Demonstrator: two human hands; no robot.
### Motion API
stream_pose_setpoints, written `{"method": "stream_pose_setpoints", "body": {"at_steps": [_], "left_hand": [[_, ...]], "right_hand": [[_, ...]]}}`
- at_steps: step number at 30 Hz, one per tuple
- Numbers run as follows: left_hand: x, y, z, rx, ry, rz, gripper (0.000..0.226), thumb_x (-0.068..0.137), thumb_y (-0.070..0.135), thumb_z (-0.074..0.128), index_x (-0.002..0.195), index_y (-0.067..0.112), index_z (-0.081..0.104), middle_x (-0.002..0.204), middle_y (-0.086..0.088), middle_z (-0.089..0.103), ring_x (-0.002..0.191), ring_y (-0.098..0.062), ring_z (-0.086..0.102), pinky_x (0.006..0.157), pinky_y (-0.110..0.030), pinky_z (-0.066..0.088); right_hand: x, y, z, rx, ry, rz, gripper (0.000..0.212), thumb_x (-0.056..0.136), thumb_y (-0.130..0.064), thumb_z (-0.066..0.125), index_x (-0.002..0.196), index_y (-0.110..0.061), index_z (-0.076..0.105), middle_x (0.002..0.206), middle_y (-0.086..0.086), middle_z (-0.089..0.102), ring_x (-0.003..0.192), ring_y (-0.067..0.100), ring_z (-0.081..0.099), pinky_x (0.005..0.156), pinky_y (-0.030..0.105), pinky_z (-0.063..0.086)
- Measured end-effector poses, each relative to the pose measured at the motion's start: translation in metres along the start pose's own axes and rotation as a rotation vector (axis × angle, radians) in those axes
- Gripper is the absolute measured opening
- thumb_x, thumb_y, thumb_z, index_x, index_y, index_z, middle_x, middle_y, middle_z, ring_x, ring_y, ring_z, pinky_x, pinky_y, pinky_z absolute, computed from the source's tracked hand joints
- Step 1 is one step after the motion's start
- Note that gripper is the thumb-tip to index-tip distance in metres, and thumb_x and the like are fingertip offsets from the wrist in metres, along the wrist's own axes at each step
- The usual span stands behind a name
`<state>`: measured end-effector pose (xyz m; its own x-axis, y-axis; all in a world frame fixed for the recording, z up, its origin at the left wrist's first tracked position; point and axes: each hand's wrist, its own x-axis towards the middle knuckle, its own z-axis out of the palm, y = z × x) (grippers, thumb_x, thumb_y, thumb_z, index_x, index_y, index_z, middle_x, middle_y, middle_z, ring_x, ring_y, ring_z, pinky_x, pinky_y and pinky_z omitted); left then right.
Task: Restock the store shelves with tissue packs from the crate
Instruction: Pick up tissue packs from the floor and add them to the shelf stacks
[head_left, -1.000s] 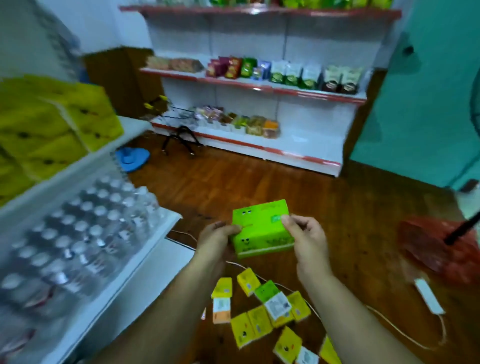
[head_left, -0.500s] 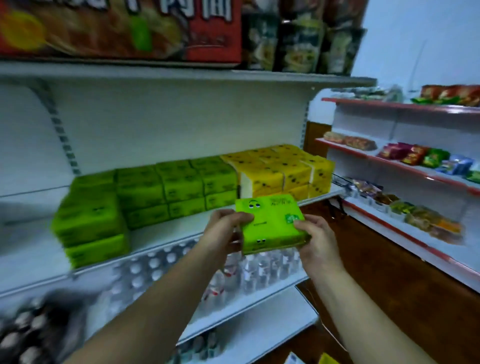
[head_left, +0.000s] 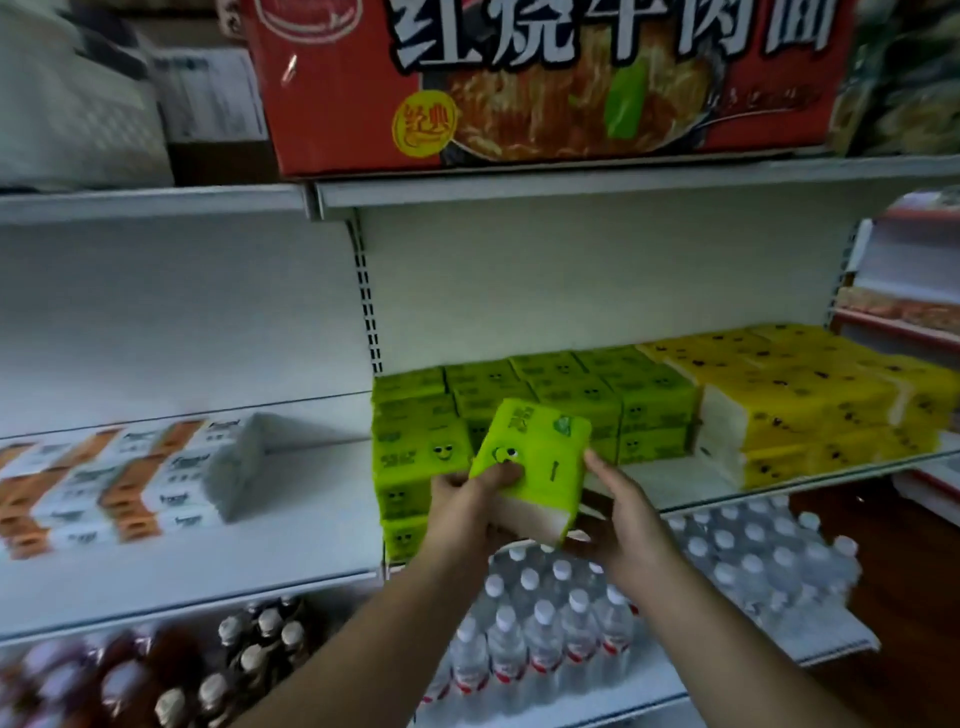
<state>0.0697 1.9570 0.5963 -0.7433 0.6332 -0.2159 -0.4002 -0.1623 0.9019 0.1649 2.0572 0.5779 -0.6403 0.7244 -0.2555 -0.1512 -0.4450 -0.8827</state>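
Bright green plastic-wrapped tissue pack (head_left: 540, 467), tilting between both hands: left hand (head_left: 467, 501) is gripping its near corner, right hand (head_left: 621, 501) is merely bracing its side with straight fingers, so it is risking slipping onto clear plastic water bottles (head_left: 545, 639) beneath the hands.

Entry: a white metal shelving unit (head_left: 571, 193) is filling most of the view. Its plain white back panel (head_left: 597, 291) is running between two shelf levels. A grey slotted upright (head_left: 366, 312) is dividing the unit into a left and a right bay. A red printed cardboard carton (head_left: 545, 78) is sitting on the top shelf. Clear plastic water bottles with white caps (head_left: 545, 639) are standing in rows on the low shelf. Dark brown bottles (head_left: 249, 654) are standing to their left, blurred. A dark brown wooden floor (head_left: 904, 597) is showing at lower right. A second white shelf rack with red edging (head_left: 909, 318) is standing at far right. Light is falling dim and even, slightly bluish.
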Motion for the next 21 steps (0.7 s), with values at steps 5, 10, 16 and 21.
{"method": "stream_pose_setpoints", "body": {"at_steps": [5,10,16,21], "left_hand": [[0.001,-0.018,0.011,0.171,0.021,-0.07,0.045,0.074,0.034,0.074,0.107,0.011,0.051,0.107,-0.012,0.063,0.092,-0.027,0.063,0.068,-0.032,0.046],[0.013,-0.01,0.03,0.271,0.028,-0.045,0.065,0.076,0.034,0.074,0.126,0.013,0.038,0.109,-0.01,0.06,0.086,-0.025,0.063,0.073,-0.037,0.052],[0.021,-0.031,0.054,0.222,0.101,-0.015,0.044,0.082,0.016,0.068,0.121,0.012,0.048,0.089,-0.011,0.062,0.067,-0.026,0.059,0.057,-0.027,0.048],[0.034,-0.058,0.057,-0.037,0.331,-0.026,0.044,0.082,0.018,0.07,0.116,0.009,0.042,0.095,-0.012,0.056,0.079,-0.028,0.058,0.061,-0.032,0.051]], "right_hand": [[0.025,-0.004,-0.017,-0.028,-0.149,0.099,0.013,0.084,-0.019,0.055,0.093,-0.013,0.064,0.067,0.006,0.071,0.054,0.02,0.066,0.057,0.027,0.048],[0.056,-0.045,-0.053,-0.292,-0.267,0.129,0.039,0.071,-0.012,0.06,0.11,-0.017,0.059,0.084,0.009,0.07,0.068,0.023,0.065,0.062,0.032,0.051],[0.089,-0.066,-0.068,-0.441,-0.299,0.174,0.018,0.072,-0.02,0.069,0.087,-0.016,0.061,0.068,0.006,0.067,0.066,0.022,0.059,0.063,0.031,0.048],[0.102,-0.04,-0.074,-0.507,-0.218,0.192,0.041,0.077,-0.048,0.065,0.107,-0.02,0.058,0.114,0.013,0.058,0.097,0.033,0.061,0.066,0.034,0.052]]}}
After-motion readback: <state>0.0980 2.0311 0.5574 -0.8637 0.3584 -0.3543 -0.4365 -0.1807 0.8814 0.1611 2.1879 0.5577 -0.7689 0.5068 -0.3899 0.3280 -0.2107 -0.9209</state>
